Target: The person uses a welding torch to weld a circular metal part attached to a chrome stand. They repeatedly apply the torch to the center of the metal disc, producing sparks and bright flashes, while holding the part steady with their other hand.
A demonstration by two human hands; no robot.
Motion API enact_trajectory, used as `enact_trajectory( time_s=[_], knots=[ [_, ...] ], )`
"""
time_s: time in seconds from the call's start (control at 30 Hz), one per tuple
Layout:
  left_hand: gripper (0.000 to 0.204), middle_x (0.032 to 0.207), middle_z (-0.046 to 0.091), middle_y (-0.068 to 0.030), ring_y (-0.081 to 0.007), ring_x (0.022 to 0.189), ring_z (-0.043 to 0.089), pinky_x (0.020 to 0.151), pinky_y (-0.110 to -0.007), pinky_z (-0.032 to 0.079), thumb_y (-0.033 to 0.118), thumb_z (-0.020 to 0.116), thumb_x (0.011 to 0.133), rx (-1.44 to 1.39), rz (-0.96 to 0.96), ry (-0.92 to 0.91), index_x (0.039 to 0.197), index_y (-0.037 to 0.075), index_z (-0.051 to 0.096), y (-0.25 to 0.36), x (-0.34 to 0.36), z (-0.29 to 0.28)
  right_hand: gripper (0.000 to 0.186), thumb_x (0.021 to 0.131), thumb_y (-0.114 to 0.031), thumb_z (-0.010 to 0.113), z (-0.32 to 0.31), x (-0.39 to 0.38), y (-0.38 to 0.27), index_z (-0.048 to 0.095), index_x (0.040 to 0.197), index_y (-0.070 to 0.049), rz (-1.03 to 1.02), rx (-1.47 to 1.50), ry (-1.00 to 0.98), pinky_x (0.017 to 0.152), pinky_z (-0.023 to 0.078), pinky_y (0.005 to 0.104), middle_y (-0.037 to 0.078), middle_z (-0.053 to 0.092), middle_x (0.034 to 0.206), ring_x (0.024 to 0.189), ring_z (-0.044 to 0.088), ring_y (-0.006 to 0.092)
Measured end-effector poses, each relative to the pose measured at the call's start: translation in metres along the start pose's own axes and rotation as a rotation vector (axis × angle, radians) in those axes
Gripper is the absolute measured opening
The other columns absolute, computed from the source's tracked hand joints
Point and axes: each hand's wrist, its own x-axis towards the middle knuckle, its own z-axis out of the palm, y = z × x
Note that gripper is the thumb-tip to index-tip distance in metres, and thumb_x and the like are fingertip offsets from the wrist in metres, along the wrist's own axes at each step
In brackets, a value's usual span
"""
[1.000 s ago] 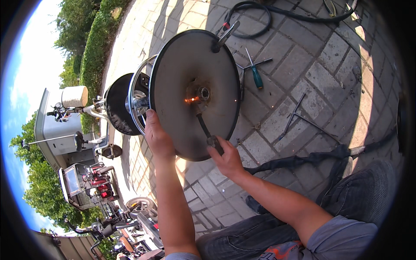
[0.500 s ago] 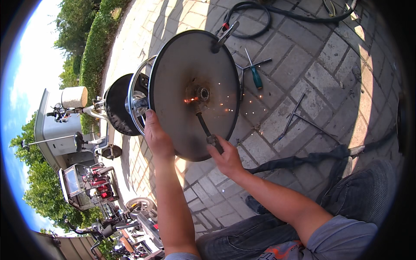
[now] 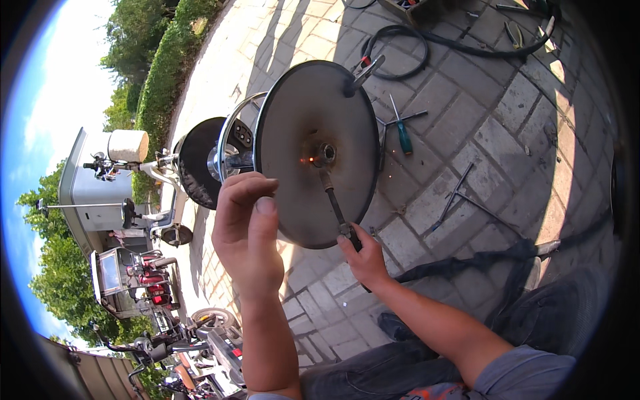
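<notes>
A round dark metal base plate (image 3: 300, 213) of a bar stool faces me, with a scorched ring around its central tube (image 3: 327, 153). My right hand (image 3: 365, 257) is closed around the handle of a welding torch (image 3: 335, 205); its nozzle sits just below the tube. A small orange glow shows on the plate left of the tube. My left hand (image 3: 250, 230) is raised in front of the plate's lower left edge, fingers bent and thumb apart, holding nothing. A clamp (image 3: 367, 75) grips the plate's upper right rim. Behind the plate are a chrome ring (image 3: 230, 130) and the black seat (image 3: 197, 163).
On the paving lie a green-handled screwdriver (image 3: 404, 137) across a T-shaped wrench (image 3: 417, 114), another T-shaped wrench (image 3: 453, 195) and pliers (image 3: 514, 35). Black cable (image 3: 427, 50) loops at the top; a thick dark hose (image 3: 460, 257) runs near my knee. Parked vehicles stand left.
My left hand has let go of the stool's edge and risen with its fingers bent. The glow and flying sparks have dwindled. In the picture, the stool has shifted slightly right.
</notes>
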Motion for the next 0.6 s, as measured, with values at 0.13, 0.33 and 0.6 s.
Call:
enact_trajectory(
  time_s=[0.13,0.33,0.6],
  knots=[
    [0.023,0.086,0.063,-0.0222,-0.0326,0.075,0.058,0.066,-0.045,0.047,0.019,0.054,0.096,-1.204,-0.253,-0.688,0.091,-0.003,0.06,0.105,-0.029,0.013,0.038,0.094,-0.03,0.068,0.003,-0.013,-0.025,0.062,0.117,0.001,-0.007,0.0,0.02,0.068,0.048,0.0322,0.01,0.064,0.083,0.074,0.06,0.02],
    [0.031,0.093,0.063,-0.0267,-0.0354,0.084,0.062,0.074,-0.043,0.05,0.022,0.053,0.092,-2.018,-0.4,-0.163,0.102,-0.006,0.059,0.208,-0.104,0.041,0.035,0.096,-0.029,0.067,0.007,-0.035,-0.068,0.062,0.114,0.001,0.008,0.062,-0.018,0.067,0.047,0.0306,0.006,0.061,0.077,0.071,0.054,0.0125],
    [0.03,0.095,0.064,-0.025,-0.0344,0.087,0.061,0.076,-0.043,0.048,0.024,0.053,0.095,-1.811,-0.548,-0.487,0.102,-0.004,0.06,0.222,-0.062,0.037,0.032,0.097,-0.027,0.066,-0.009,-0.033,-0.097,0.063,0.114,0.0,0.083,0.183,-0.068,0.057,0.042,0.0278,-0.001,0.055,0.07,0.063,0.049,0.0072]
  ],
)
